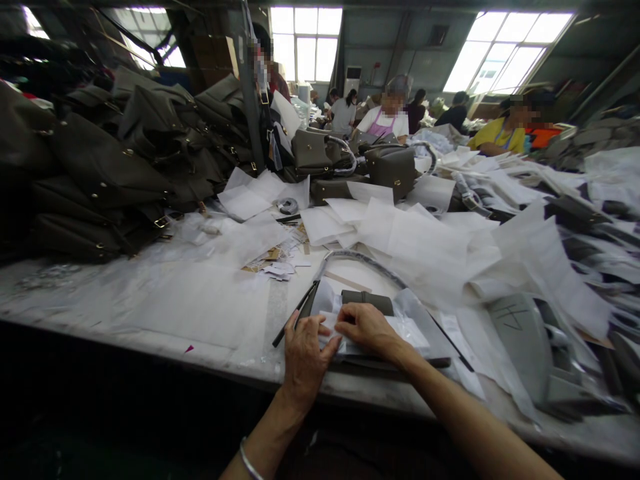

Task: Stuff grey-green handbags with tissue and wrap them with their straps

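Observation:
In front of me, at the table's near edge, lies a dark olive handbag (310, 303) with its mouth towards the far side. Its long handle (367, 256), wrapped in clear film, arches away from me. A white packet (407, 332) with a plastic sheen rests on it, beside a rolled dark olive piece (380, 303). My left hand (306, 350) curls its fingers over the packet's left end, thumb pointing right. Close beside it, my right hand (367, 328) is closed in a pinch on top of the packet; its fingertips hide what they pinch.
A tall heap of dark olive bags (110, 167) fills the left. White sheets (415, 240) spread over the middle and right, near a grey bag (520, 340). Tags and papers (280, 267) lie scattered beyond my hands. Several people work farther back; a post (253, 100) rises behind the table.

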### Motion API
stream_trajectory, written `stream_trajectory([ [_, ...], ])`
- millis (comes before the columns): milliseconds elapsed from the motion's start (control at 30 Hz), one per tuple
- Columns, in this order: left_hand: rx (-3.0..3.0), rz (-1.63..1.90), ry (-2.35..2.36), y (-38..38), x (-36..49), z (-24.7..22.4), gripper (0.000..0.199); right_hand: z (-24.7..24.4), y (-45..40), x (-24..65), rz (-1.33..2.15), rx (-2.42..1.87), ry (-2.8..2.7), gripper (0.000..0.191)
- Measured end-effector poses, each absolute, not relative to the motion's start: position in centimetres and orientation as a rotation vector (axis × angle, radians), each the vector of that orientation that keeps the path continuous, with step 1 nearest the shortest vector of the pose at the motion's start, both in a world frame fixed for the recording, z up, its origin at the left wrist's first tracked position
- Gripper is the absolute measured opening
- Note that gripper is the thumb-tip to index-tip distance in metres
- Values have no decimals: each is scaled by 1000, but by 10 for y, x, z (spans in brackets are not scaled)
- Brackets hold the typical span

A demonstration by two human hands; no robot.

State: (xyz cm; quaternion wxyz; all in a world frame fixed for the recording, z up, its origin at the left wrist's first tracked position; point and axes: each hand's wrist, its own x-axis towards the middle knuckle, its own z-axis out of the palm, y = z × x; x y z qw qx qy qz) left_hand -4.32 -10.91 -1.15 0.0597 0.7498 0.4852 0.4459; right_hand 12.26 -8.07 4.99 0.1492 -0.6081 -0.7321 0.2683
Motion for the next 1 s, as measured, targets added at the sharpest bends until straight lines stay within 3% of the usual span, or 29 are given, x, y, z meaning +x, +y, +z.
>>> stream_trajectory([
  [200, 2593, 1306, 1370, -117, -43, 6, 10, 48, -79, 121, 726, -1761, -2138, 9],
  [433, 2829, 1181, 1249, -142, -46, -1, 25, 49, -80, 120, 675, -1795, -2185, 6],
  [800, 2857, 1028, 1386, -139, -40, -2, 31, 57, -76, 118, 446, -1860, -2281, 1],
  [1000, 2902, 1028, 1391, -136, -41, -3, 30, 87, -114, 185, 383, -1720, -1761, 17],
])
